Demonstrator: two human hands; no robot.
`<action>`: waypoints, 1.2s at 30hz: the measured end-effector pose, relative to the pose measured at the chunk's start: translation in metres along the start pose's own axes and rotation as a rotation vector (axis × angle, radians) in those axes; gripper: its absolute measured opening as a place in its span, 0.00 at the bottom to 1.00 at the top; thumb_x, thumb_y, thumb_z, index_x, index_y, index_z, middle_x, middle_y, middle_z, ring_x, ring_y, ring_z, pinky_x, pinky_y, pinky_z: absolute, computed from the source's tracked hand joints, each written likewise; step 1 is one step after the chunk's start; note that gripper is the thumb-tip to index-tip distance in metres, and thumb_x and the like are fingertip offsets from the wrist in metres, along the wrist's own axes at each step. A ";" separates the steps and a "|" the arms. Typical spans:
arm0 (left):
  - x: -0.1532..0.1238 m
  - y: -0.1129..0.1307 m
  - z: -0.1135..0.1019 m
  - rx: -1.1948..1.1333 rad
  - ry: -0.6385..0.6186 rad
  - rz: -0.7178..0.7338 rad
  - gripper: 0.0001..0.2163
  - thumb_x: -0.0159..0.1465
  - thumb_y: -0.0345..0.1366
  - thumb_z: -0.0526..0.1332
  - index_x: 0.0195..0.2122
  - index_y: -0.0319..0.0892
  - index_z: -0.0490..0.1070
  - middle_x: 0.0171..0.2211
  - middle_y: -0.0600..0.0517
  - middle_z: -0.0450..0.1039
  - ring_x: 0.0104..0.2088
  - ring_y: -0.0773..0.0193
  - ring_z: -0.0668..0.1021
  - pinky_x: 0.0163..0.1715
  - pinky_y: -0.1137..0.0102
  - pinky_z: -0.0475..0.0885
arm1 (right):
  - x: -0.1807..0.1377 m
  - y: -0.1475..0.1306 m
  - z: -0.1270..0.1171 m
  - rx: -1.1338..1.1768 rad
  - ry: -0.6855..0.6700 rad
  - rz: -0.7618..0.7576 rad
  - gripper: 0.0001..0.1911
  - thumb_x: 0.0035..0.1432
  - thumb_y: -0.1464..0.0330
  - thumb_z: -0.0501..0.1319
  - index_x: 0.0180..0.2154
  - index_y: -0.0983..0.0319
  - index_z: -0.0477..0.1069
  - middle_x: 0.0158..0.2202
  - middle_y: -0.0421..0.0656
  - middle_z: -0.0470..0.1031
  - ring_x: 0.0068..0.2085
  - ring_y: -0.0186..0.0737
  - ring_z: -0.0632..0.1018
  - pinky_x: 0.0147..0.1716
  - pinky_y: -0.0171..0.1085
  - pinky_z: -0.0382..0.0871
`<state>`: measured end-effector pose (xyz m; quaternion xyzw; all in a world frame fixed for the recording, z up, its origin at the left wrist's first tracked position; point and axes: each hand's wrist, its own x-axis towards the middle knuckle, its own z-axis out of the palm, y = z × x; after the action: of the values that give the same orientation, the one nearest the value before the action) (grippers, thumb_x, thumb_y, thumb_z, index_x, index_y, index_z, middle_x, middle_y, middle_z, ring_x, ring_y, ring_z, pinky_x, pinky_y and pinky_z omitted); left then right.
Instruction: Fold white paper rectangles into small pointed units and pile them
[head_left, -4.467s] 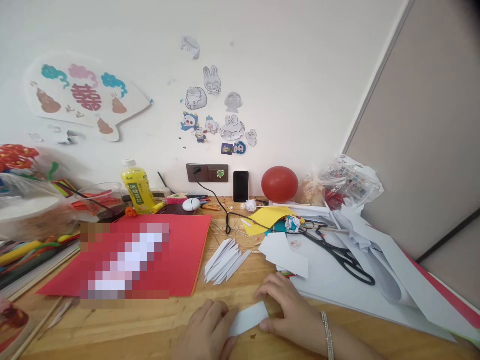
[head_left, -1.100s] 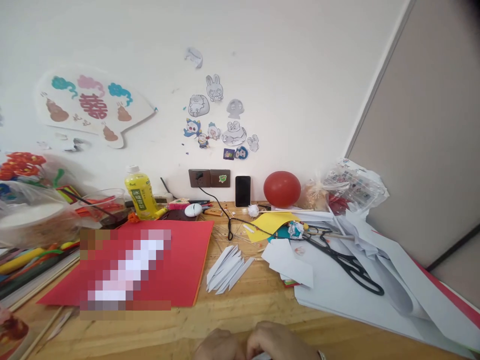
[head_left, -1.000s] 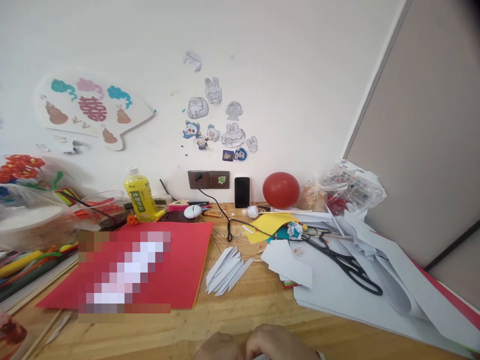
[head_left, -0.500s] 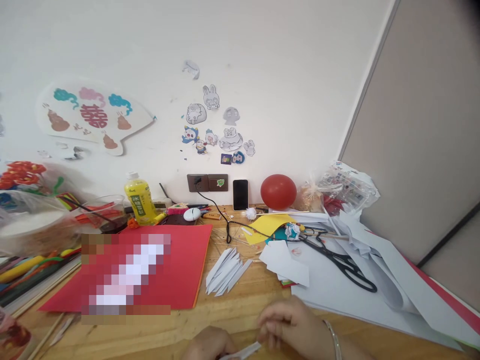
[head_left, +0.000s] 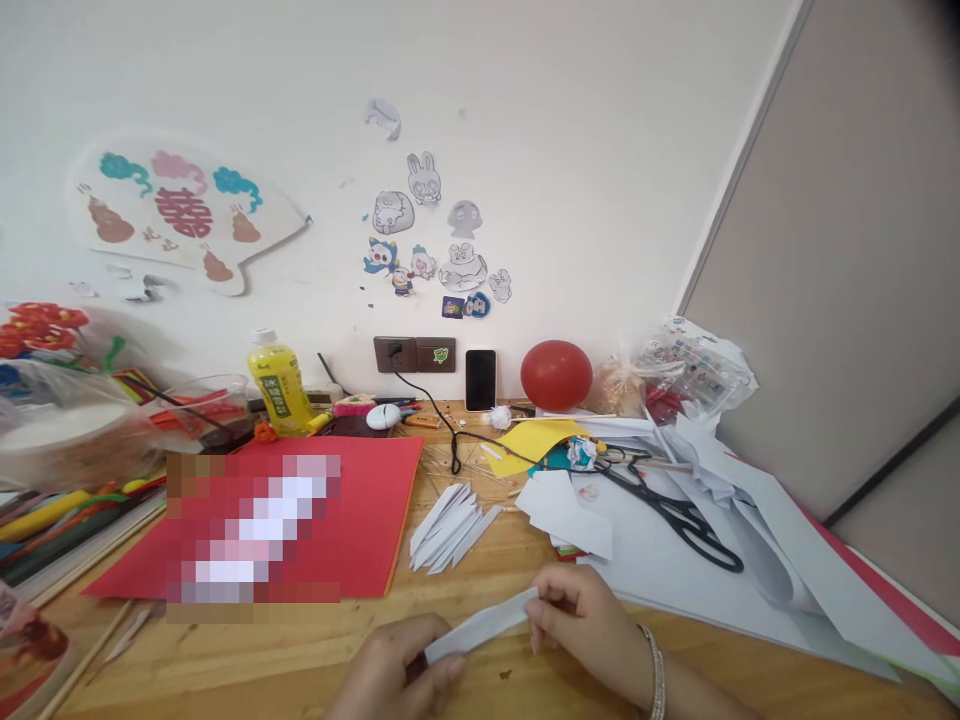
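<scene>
Paper strip (head_left: 484, 627) (white) in both hands (head_left: 397, 665) (head_left: 589, 620)

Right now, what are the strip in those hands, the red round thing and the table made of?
The strip looks like paper: thin, matte white. The red round thing could be rubber, maybe a balloon: smooth, with a faint shine. The table seems wooden, perhaps varnished: streaky grain and a soft sheen show.

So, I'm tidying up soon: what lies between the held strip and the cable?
The pile of folded papers lies between the held strip and the cable, with wooden table showing either side, in the head view.
</scene>
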<state>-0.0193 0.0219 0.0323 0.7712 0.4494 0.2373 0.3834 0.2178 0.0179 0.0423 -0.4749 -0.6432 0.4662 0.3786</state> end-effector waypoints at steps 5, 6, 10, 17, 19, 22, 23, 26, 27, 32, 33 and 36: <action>0.006 -0.004 -0.003 -0.216 0.001 -0.034 0.19 0.66 0.52 0.54 0.29 0.42 0.70 0.23 0.54 0.75 0.21 0.65 0.76 0.24 0.75 0.69 | 0.003 0.006 -0.002 0.078 -0.010 0.034 0.16 0.55 0.54 0.59 0.31 0.61 0.66 0.17 0.37 0.70 0.20 0.36 0.72 0.25 0.34 0.66; 0.007 -0.006 -0.003 -0.223 0.028 -0.019 0.20 0.67 0.53 0.53 0.31 0.41 0.71 0.24 0.53 0.76 0.21 0.65 0.77 0.25 0.74 0.71 | 0.003 0.008 -0.002 0.093 0.003 0.037 0.16 0.55 0.54 0.59 0.34 0.61 0.67 0.17 0.36 0.70 0.20 0.36 0.72 0.24 0.34 0.66; 0.008 -0.015 -0.005 0.123 0.420 0.239 0.16 0.69 0.49 0.54 0.46 0.44 0.72 0.36 0.49 0.80 0.34 0.59 0.82 0.35 0.70 0.77 | -0.001 0.014 0.003 -0.093 0.121 -0.035 0.15 0.57 0.60 0.56 0.42 0.63 0.69 0.20 0.36 0.68 0.23 0.39 0.74 0.26 0.36 0.68; 0.002 -0.004 0.001 0.778 0.477 0.804 0.15 0.74 0.32 0.44 0.54 0.40 0.68 0.45 0.47 0.78 0.45 0.63 0.79 0.48 0.73 0.72 | -0.015 0.010 0.019 -0.490 -0.020 -0.368 0.17 0.56 0.70 0.55 0.48 0.61 0.71 0.32 0.45 0.79 0.33 0.43 0.79 0.36 0.38 0.72; 0.002 -0.001 0.003 0.819 0.462 0.850 0.17 0.75 0.30 0.42 0.54 0.40 0.68 0.45 0.47 0.78 0.45 0.63 0.79 0.47 0.72 0.73 | -0.016 0.007 0.020 -0.438 -0.065 -0.363 0.19 0.55 0.70 0.57 0.49 0.62 0.70 0.33 0.45 0.80 0.33 0.43 0.80 0.38 0.37 0.72; 0.003 0.001 0.003 0.825 0.478 0.883 0.18 0.75 0.30 0.40 0.58 0.38 0.65 0.44 0.46 0.78 0.46 0.61 0.79 0.45 0.72 0.74 | -0.017 0.005 0.021 -0.361 -0.087 -0.332 0.19 0.55 0.69 0.58 0.49 0.62 0.70 0.34 0.45 0.81 0.34 0.43 0.80 0.41 0.38 0.73; 0.003 0.002 0.002 0.824 0.473 0.893 0.18 0.75 0.30 0.40 0.60 0.37 0.62 0.43 0.46 0.78 0.46 0.61 0.79 0.45 0.72 0.74 | -0.017 0.004 0.021 -0.335 -0.097 -0.324 0.19 0.55 0.68 0.58 0.49 0.61 0.70 0.35 0.45 0.81 0.35 0.43 0.81 0.41 0.38 0.73; 0.000 0.002 0.001 0.821 0.464 0.891 0.19 0.75 0.30 0.40 0.63 0.37 0.59 0.42 0.47 0.79 0.45 0.63 0.79 0.47 0.74 0.73 | -0.018 0.002 0.022 -0.225 -0.141 -0.284 0.19 0.55 0.65 0.60 0.49 0.60 0.69 0.37 0.45 0.81 0.36 0.43 0.81 0.42 0.38 0.73; -0.001 0.002 0.001 0.818 0.464 0.882 0.18 0.75 0.29 0.40 0.62 0.37 0.59 0.43 0.47 0.79 0.46 0.63 0.79 0.48 0.74 0.72 | -0.018 0.001 0.022 -0.182 -0.150 -0.268 0.19 0.54 0.65 0.61 0.49 0.59 0.69 0.37 0.45 0.80 0.36 0.43 0.81 0.42 0.37 0.74; -0.005 0.002 0.001 0.776 0.493 0.866 0.16 0.75 0.29 0.43 0.58 0.38 0.65 0.44 0.47 0.78 0.49 0.64 0.78 0.52 0.73 0.69 | -0.017 0.004 0.025 0.032 -0.158 -0.215 0.20 0.53 0.62 0.64 0.48 0.59 0.68 0.36 0.44 0.80 0.37 0.43 0.81 0.39 0.37 0.76; -0.005 0.003 0.002 0.773 0.492 0.863 0.16 0.75 0.29 0.43 0.56 0.38 0.66 0.45 0.47 0.78 0.50 0.64 0.77 0.53 0.72 0.69 | -0.016 0.004 0.025 0.058 -0.155 -0.215 0.20 0.52 0.62 0.64 0.47 0.59 0.67 0.35 0.44 0.79 0.37 0.43 0.81 0.39 0.37 0.76; -0.006 0.007 0.001 0.785 0.514 0.846 0.16 0.75 0.30 0.42 0.51 0.38 0.69 0.45 0.47 0.77 0.50 0.63 0.77 0.53 0.72 0.68 | -0.016 0.005 0.025 0.092 -0.136 -0.212 0.20 0.52 0.62 0.65 0.47 0.60 0.67 0.36 0.45 0.79 0.37 0.44 0.81 0.40 0.39 0.75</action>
<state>-0.0178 0.0145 0.0368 0.8839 0.2368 0.3633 -0.1754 0.1995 -0.0030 0.0300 -0.3537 -0.6919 0.4836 0.4028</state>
